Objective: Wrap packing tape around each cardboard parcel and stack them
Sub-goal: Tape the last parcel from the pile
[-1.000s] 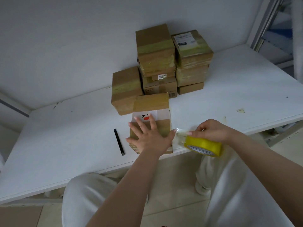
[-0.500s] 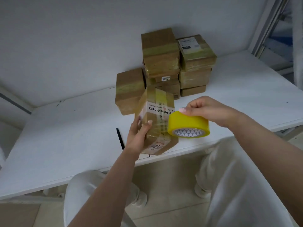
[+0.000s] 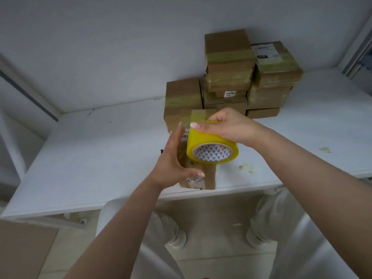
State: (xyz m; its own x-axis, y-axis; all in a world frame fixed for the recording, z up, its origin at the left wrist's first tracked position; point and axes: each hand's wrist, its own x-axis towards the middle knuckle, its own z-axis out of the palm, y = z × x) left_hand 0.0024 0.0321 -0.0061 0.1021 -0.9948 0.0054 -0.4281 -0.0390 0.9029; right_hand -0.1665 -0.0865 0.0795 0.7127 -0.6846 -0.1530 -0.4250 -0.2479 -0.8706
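Observation:
A cardboard parcel [image 3: 209, 176] stands on edge near the white table's [image 3: 100, 154] front edge, with white labels and clear tape on it. My left hand [image 3: 173, 160] grips its left side, thumb across the lower front. My right hand [image 3: 225, 125] holds a yellow roll of packing tape [image 3: 211, 146] from above, right in front of the parcel's upper part. The roll hides much of the parcel. Several taped parcels [image 3: 229, 63] are stacked at the back by the wall.
A lower taped box [image 3: 183, 97] sits left of the stacks, just behind the held parcel. Tape scraps [image 3: 246, 168] lie on the table to the right. A brown cardboard sheet [image 3: 24, 248] is at the lower left, below the table. My legs show under the table's edge.
The parcel went from lying flat under my left palm to standing on edge in my left grip. My right hand carried the tape roll up from the table edge to the parcel's top.

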